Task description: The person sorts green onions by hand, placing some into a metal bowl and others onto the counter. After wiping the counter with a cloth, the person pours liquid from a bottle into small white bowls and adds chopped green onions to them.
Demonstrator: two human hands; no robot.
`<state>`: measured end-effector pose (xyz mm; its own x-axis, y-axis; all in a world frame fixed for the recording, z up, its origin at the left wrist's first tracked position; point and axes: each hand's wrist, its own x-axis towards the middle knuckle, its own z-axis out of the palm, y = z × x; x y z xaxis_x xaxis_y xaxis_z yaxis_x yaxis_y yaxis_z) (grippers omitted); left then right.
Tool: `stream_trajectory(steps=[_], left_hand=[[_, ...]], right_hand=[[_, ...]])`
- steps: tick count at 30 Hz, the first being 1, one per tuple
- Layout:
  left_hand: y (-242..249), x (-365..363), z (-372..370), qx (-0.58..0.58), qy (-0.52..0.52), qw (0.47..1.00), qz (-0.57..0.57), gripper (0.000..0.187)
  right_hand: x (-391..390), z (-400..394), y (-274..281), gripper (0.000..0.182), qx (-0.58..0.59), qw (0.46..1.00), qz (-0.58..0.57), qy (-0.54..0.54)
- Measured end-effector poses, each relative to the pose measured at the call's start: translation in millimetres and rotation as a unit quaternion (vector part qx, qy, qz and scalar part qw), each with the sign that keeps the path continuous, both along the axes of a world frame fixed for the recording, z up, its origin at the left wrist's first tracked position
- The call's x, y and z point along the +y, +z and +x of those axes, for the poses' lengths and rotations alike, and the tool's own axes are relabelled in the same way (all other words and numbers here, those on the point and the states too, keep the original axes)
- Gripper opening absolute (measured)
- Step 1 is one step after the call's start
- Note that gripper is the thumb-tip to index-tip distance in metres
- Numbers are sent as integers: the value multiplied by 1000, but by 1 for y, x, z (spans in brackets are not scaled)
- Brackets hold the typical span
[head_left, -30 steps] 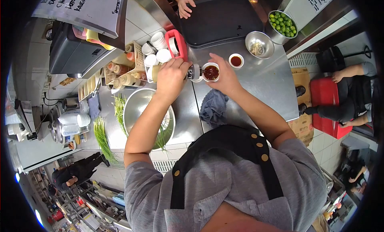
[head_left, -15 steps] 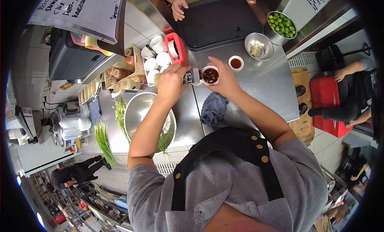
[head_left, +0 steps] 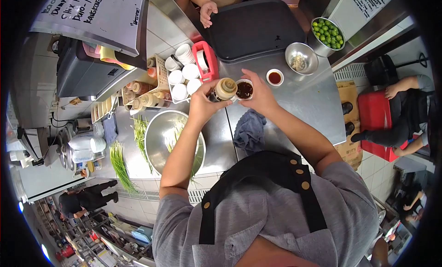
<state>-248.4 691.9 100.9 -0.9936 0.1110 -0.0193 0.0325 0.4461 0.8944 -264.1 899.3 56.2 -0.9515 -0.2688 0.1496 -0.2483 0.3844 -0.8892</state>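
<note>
My left hand (head_left: 206,103) is closed around a small labelled bottle (head_left: 226,88), whose round tan top faces up toward me. Its contents I cannot make out. Just to its right, my right hand (head_left: 258,94) grips a small white cup (head_left: 244,89) holding dark brown sauce with bits in it. Bottle and cup are side by side above the steel counter. Beyond my right hand, a white sauce dish (head_left: 275,77) of reddish-brown liquid stands on the counter.
A steel mixing bowl (head_left: 152,145), green stalks (head_left: 120,168) and a blue-grey cloth (head_left: 250,130) lie nearby. Lidded white cups (head_left: 176,77), a black tray (head_left: 255,29), a small steel bowl (head_left: 313,64) and green citrus (head_left: 328,32) sit farther back. Another person's hand (head_left: 208,12) is beside the tray.
The bottle was tipped sideways with its mouth over the cup; now it is turned more upright beside it. Both hands have shifted slightly right and nearer me.
</note>
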Motion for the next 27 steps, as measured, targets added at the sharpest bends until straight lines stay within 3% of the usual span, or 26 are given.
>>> stream_trajectory(steps=[8,10,14,19,22,27], left_hand=[[3,-7,38,-51,111,981,151,64],[9,-12,53,-18,131,985,111,63],[27,-19,75,11,139,978,154,65],[35,-25,86,19,151,976,153,64],[36,-26,88,26,155,975,156,63],[36,-27,86,49,166,976,132,64]], right_hand=[[0,-27,-50,83,39,995,82,-43],[1,-38,-67,83,37,990,120,-59],[-2,-60,-96,85,26,973,223,-48],[-7,-75,-98,88,-29,969,245,-31],[-12,-65,-84,89,71,950,297,-65],[-36,-28,-97,80,-13,972,227,-62]])
